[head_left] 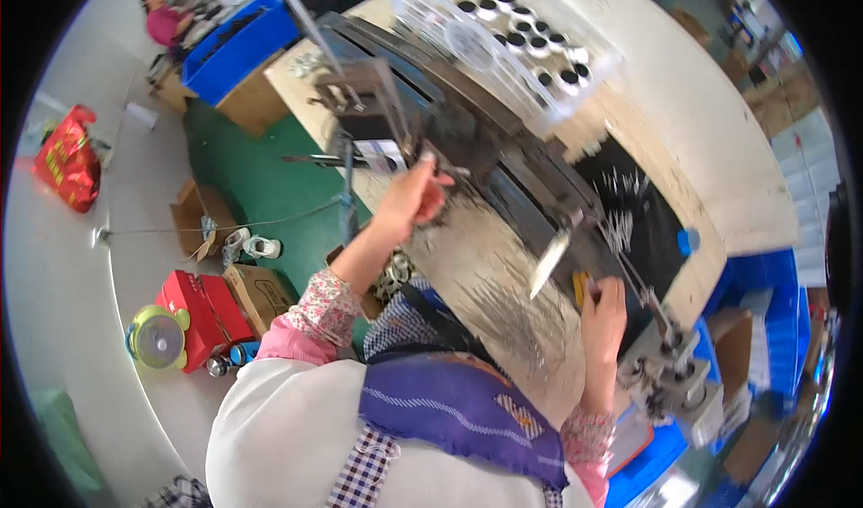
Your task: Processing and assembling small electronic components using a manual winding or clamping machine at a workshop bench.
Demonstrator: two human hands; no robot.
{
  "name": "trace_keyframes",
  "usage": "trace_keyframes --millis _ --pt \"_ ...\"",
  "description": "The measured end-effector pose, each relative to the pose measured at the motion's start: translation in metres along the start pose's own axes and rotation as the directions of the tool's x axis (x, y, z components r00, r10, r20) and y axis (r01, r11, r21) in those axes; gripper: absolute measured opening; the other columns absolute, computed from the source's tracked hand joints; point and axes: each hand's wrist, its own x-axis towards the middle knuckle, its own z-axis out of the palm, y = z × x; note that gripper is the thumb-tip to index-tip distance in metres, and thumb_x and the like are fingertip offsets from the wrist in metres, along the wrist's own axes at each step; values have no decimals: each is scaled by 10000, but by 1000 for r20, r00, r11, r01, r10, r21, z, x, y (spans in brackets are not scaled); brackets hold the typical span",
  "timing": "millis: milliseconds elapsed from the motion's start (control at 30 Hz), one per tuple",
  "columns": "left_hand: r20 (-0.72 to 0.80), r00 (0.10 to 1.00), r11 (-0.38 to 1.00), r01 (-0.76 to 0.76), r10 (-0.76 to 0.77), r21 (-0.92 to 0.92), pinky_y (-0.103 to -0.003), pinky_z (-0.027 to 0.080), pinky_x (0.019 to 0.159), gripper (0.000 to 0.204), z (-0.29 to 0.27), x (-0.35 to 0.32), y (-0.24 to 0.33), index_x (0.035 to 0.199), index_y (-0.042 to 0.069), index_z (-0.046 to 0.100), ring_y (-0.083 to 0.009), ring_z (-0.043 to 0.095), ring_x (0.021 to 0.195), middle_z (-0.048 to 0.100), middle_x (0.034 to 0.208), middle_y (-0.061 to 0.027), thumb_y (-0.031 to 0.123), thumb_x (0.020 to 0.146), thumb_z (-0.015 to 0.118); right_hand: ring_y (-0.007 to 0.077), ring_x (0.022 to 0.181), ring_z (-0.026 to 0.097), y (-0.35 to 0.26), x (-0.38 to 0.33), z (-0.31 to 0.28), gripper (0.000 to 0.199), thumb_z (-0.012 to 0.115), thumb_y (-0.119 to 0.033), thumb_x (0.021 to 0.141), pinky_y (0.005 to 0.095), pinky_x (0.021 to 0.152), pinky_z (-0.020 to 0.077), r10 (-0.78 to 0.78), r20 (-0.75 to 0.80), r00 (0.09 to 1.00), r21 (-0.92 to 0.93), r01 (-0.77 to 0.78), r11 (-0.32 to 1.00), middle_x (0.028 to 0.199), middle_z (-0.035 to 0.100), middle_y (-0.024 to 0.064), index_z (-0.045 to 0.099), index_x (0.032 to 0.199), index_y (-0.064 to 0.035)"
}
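My left hand (pixel 415 200) reaches to the left part of a dark metal bench machine (pixel 463 135). Its fingers are bent together at the machine, and whatever lies between the fingertips is too small and blurred to name. My right hand (pixel 604 317) is closed low over the right side of the workbench (pixel 458 238). Right beside its fingertips is a yellow piece (pixel 580 287); the grip itself is partly hidden. Between the hands, many thin metal pins (pixel 512 315) lie scattered on the worktop. A pale, blade-shaped part (pixel 550 263) sticks out from the machine above them.
A white plastic basket (pixel 562 103) behind the machine holds several white, black-topped pieces. More pins (pixel 618 229) lie on a black mat (pixel 661 238) near a blue cap (pixel 689 242). A metal fixture (pixel 674 373) stands at the right edge. Another person (pixel 164 21) sits far left.
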Motion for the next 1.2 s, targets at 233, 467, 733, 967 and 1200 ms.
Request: trace_keyframes --millis 233,467,733,967,1200 --pt "100 994 972 -10 34 -233 -242 213 392 287 21 5 -25 986 42 553 -69 350 443 452 638 21 310 1011 456 384 756 510 -4 -5 -13 145 597 35 819 435 682 425 16 0 1000 2 -16 1000 832 487 185 453 829 24" --pt "382 582 600 -795 718 84 -215 329 448 256 102 -65 -8 917 76 529 -51 394 529 468 714 26 309 1007 475 389 758 529 0 1 -10 131 581 -5 850 443 671 429 -14 18 1000 -6 14 1000 843 487 192 453 853 25" --pt "884 453 989 130 -116 63 -208 227 388 340 221 -76 -25 780 94 471 -34 288 448 342 591 66 341 1012 451 51 598 479 77 -23 31 131 513 -103 925 218 492 372 307 232 923 576 -385 722 752 439 -35 391 958 -67" --pt "824 561 971 230 -76 -67 -211 237 368 339 224 -70 -37 790 80 494 -35 323 436 372 592 58 347 1000 480 223 655 590 50 -11 15 250 664 -203 795 337 593 456 297 127 946 427 -322 845 737 578 91 492 864 -36" --pt "790 602 963 262 -110 -65 -228 191 364 325 228 -74 -46 748 98 478 -43 291 429 347 580 58 298 1004 470 163 692 549 4 -21 -10 167 579 -69 852 301 596 443 224 107 969 333 -247 910 759 517 60 443 918 4"
